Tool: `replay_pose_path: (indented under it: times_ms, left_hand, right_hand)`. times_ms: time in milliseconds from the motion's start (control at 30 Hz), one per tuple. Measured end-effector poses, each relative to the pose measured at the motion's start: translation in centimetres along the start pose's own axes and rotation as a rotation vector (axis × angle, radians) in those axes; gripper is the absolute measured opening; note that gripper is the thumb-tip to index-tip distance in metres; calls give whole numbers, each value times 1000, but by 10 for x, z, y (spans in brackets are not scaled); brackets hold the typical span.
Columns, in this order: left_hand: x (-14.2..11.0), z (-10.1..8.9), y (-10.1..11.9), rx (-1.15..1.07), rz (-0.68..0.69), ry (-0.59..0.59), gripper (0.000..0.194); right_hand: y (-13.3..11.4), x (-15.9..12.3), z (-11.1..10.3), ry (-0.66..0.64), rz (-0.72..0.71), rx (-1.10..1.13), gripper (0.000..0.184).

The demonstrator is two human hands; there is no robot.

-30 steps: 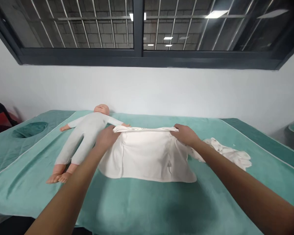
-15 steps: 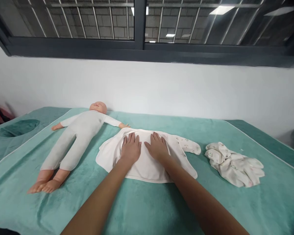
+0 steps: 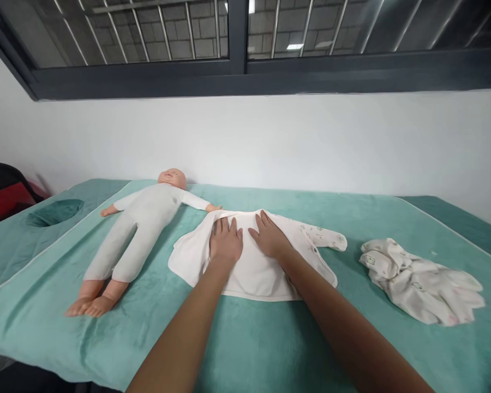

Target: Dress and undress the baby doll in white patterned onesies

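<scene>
A white baby top (image 3: pixel 251 278) lies spread on the green bed cover, its printed right sleeve (image 3: pixel 325 238) stretched out to the side. My left hand (image 3: pixel 226 243) rests on the cloth left of the middle, fingers extended and partly under or against a fold near the upper edge. Flat on the fabric just right of it lies my right hand (image 3: pixel 270 236), its fingers pointing at the neckline. To the left, a baby doll (image 3: pixel 147 210) in a white bodysuit lies on its back, one doll hand close to the top's upper left edge.
A crumpled printed baby garment (image 3: pixel 421 281) lies on the right of the green cover (image 3: pixel 253 349). At the left the bed has a round face hole (image 3: pixel 55 213), with a red and black item (image 3: pixel 8 196) beyond. Behind stand a white wall and a barred window.
The view has shifted slightly, so the doll and top appear further right. My left hand's fingertips have slipped into the cloth's fold; my right hand has moved slightly toward the top edge.
</scene>
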State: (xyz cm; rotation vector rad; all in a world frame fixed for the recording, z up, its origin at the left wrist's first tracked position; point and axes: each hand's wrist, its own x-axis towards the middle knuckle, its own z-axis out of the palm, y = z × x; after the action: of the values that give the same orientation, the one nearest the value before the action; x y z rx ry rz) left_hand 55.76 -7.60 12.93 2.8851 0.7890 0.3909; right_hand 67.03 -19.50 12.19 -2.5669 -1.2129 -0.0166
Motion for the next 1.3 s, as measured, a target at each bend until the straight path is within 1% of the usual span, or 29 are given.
replay_pose_path:
  times_ms: [200, 367, 500, 600, 767, 933, 1133, 1300]
  left_hand:
    - [0, -1, 2, 5, -10, -5, 58]
    - [-5, -5, 3, -7, -6, -13, 58]
    - [-11, -2, 3, -17, -10, -22, 59]
    - [-17, 1, 2, -21, -15, -17, 59]
    - [-28, 4, 1, -27, 26, 12, 61]
    - [-33, 4, 1, -40, 65, 21, 62]
    - [-39, 2, 4, -53, 59, 35, 60]
    - [-49, 3, 7, -58, 62, 89, 58]
  right_hand:
    - [-6, -1, -1, 2, 28, -26, 71]
    - [-16, -8, -2, 16, 94, -66, 69]
    - [-23, -11, -2, 14, 158, -100, 68]
    - [-26, -12, -2, 8, 178, -126, 67]
    - [-28, -17, -2, 27, 173, -169, 66]
    - [-27, -21, 1, 27, 148, -210, 67]
    - [-31, -28, 2, 11, 107, -250, 68]
    - [-35, -34, 1, 7, 84, -265, 68]
